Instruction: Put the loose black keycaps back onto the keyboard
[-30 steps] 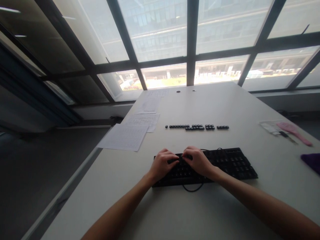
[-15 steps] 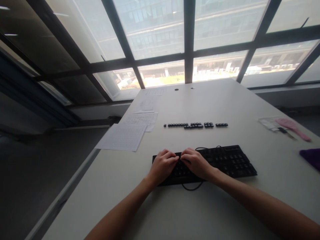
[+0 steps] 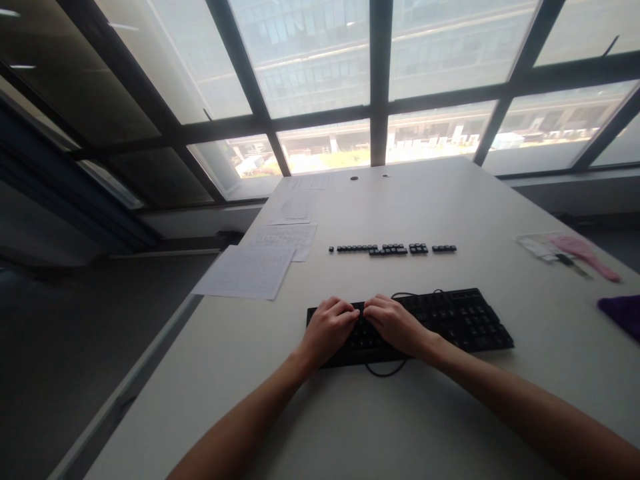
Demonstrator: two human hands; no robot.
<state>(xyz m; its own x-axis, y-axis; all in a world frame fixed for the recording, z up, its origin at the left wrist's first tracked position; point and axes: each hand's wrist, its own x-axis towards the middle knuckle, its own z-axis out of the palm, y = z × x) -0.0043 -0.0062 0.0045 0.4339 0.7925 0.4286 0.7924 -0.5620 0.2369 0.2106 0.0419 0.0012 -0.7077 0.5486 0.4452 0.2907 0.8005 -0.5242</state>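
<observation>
Black plastic keyboard (image 3: 465, 320), long and flat, lies on the smooth white bench (image 3: 480, 213) beneath both hands. Left hand (image 3: 331, 328) and right hand (image 3: 395, 323) meet nearly fingertip to fingertip over its left half, each grip curled with the fingers drawn in; whether either one pinches a key, I cannot tell. Small blocky keycaps (image 3: 393, 251) sit in broken rows beyond it. Thin printed papers (image 3: 247, 271) overlap at left, a purple cloth (image 3: 623, 315) lies at right, and dark-framed windows (image 3: 310, 67) rise behind.
</observation>
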